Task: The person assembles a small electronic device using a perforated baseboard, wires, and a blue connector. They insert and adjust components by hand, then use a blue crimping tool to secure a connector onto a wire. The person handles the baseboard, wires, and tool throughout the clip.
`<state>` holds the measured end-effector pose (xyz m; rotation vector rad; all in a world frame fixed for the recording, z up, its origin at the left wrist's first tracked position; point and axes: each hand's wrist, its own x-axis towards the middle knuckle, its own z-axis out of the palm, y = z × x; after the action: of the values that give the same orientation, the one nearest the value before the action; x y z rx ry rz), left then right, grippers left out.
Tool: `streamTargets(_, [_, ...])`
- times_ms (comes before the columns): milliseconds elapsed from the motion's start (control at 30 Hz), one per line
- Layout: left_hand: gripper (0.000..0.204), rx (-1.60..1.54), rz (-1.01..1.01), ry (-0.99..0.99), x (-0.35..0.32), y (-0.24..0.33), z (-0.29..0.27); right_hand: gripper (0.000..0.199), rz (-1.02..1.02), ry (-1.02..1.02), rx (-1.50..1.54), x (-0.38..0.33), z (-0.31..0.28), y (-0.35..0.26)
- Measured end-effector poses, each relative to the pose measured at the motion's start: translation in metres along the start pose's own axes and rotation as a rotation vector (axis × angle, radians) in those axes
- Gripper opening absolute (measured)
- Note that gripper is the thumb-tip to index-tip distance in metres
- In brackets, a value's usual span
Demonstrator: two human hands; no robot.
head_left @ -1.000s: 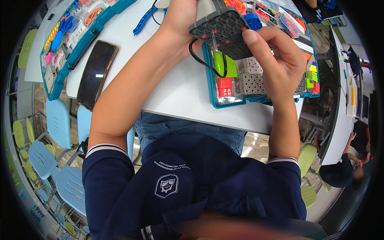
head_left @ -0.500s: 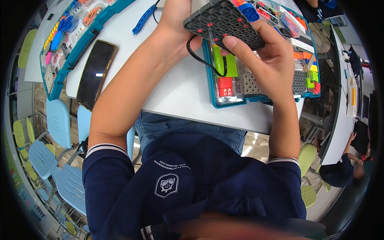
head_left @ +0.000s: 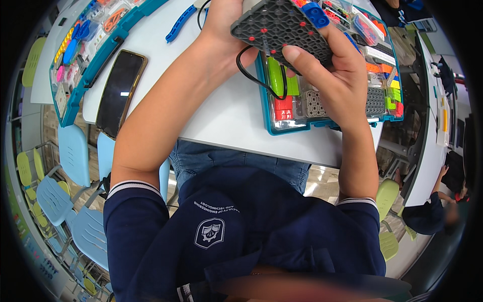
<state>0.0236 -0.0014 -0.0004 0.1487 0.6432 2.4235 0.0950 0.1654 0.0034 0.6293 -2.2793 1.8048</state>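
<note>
A dark grey perforated building plate (head_left: 282,32), dotted with red pegs, is tilted up at the top of the view. My right hand (head_left: 339,75) grips its right side, thumb pressed on the pegged face and fingers behind. My left hand (head_left: 226,30) closes on the plate's left side, its fingers mostly hidden by the plate and the frame's edge. A blue connector block (head_left: 316,15) sits at the plate's upper right edge. From beneath, a black cable (head_left: 256,79) hangs in a loop over the open teal parts case (head_left: 266,118).
Green and red blocks (head_left: 284,107) lie in the case below my hands. A phone (head_left: 121,93) rests on the white table (head_left: 216,121), near a second teal parts case (head_left: 90,80). Beyond the cable stands a blue curved piece (head_left: 180,25). Blue chairs (head_left: 90,236) stand at left.
The plate and my right hand have shifted very slightly, and the cable loop has swung a little to the right and down. My left arm stays almost in place.
</note>
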Motion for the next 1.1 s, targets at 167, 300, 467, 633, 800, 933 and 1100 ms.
streamTargets(167, [0.033,0.013,0.006,-0.011,-0.0005,-0.0001,0.0003,0.021,-0.013,0.021,-0.014,-0.0014,-0.0006,0.0001])
streamTargets(300, [0.032,0.03,0.023,0.018,-0.0008,-0.0005,0.0016,0.023,-0.067,0.015,0.022,0.0006,0.0007,0.0032])
streamTargets(467, [0.029,0.049,0.048,0.019,-0.001,0.0008,0.0008,0.029,-0.098,0.002,-0.014,0.001,0.0005,0.006])
streamTargets(633, [0.027,0.046,0.055,0.066,-0.0001,-0.0004,0.0006,0.035,-0.099,0.012,0.034,0.0012,0.0026,0.0065])
streamTargets(800, [0.025,0.043,0.044,0.086,-0.0001,-0.0002,0.0018,0.035,-0.042,-0.015,0.011,0.0008,-0.0002,0.0045])
streamTargets(933, [0.024,0.041,0.038,0.078,-0.0003,-0.0009,0.0011,0.034,-0.014,-0.013,0.02,-0.0005,-0.0005,0.0012])
streamTargets(1100, [0.023,0.058,0.037,0.113,0.0007,-0.0031,-0.0006,0.034,-0.024,-0.004,0.051,-0.0005,0.0011,-0.0007])
